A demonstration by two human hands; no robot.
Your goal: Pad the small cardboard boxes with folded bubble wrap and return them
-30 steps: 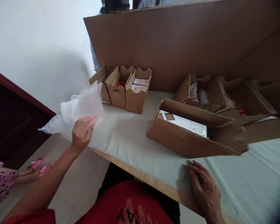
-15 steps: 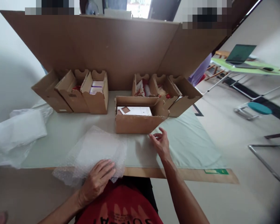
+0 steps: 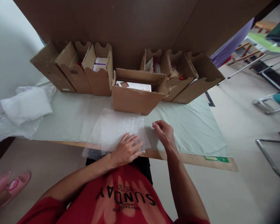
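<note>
A sheet of clear bubble wrap (image 3: 116,126) lies on the cloth at the table's front edge, its near side hanging over. My left hand (image 3: 127,149) rests flat on its near right part with the fingers spread. To the right of the sheet, my right hand (image 3: 164,133) hovers with curled fingers, thumb and forefinger together; I see nothing in it. Just beyond the wrap stands an open cardboard bin (image 3: 133,99), set crosswise, with a white box (image 3: 140,87) inside.
Several cardboard bins (image 3: 100,84) line the back on both sides, against a tall cardboard panel (image 3: 130,25). More packing sheets (image 3: 28,105) are piled at the left. A pale green cloth (image 3: 189,133) covers the table. On the floor at the left is a person's foot in a pink slipper (image 3: 18,185).
The view has tilted down. My left hand and the bubble wrap have shifted right, in front of the crosswise bin. My right hand's fingers have curled in, and it has drawn back from the bin.
</note>
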